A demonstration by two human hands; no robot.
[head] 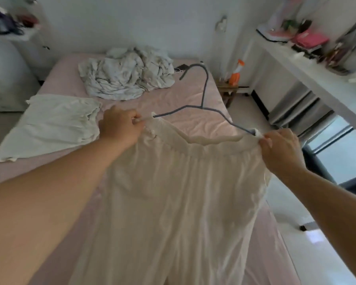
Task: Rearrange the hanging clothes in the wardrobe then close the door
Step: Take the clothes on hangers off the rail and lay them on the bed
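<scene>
A cream garment with an elastic waistband [173,192] hangs from a blue wire hanger [203,95] that I hold over the pink bed [183,99]. My left hand [119,126] grips the hanger's left end together with the waistband. At the right end my right hand [280,149] pinches the waistband corner by a small white clip. The hanger's hook points away from me toward the far wall. No wardrobe or door is in view.
A white garment [49,124] lies flat on the bed's left side. A crumpled pale heap [127,75] sits at the bed's far end. An orange spray bottle [234,75] stands on a small stool beside the bed. A cluttered white shelf [308,64] runs along the right.
</scene>
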